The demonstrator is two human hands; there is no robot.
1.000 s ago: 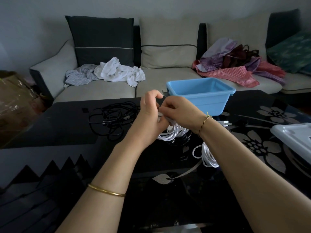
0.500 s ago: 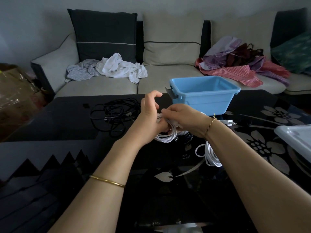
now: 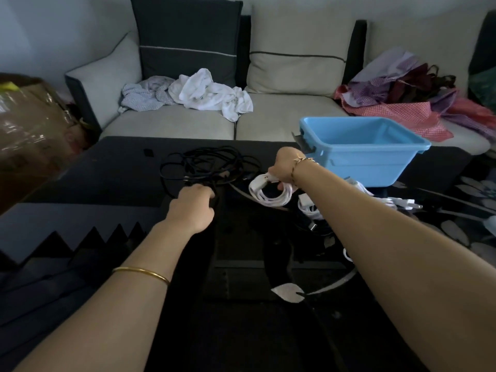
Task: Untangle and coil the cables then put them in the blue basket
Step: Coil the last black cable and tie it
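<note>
My right hand [image 3: 285,167] grips a coiled white cable [image 3: 268,197] and holds it just above the black table, left of the blue basket [image 3: 370,157]. The basket stands at the table's far right and looks empty. My left hand [image 3: 193,208] is curled at the near edge of a tangle of black cables [image 3: 209,167], with its fingers round a dark strand. More loose white cable [image 3: 311,210] with a plug [image 3: 402,204] lies under my right forearm, partly hidden.
The black glass table [image 3: 241,264] has a flower pattern on its right side. A white lid [image 3: 491,224] shows at the right edge. Behind the table a sofa [image 3: 281,116] holds heaps of clothes [image 3: 204,92]. A cardboard box [image 3: 29,122] stands to the left.
My hands, together on the white coil before, have parted. The left hand let go and moved left to the black tangle. The right hand keeps the white coil.
</note>
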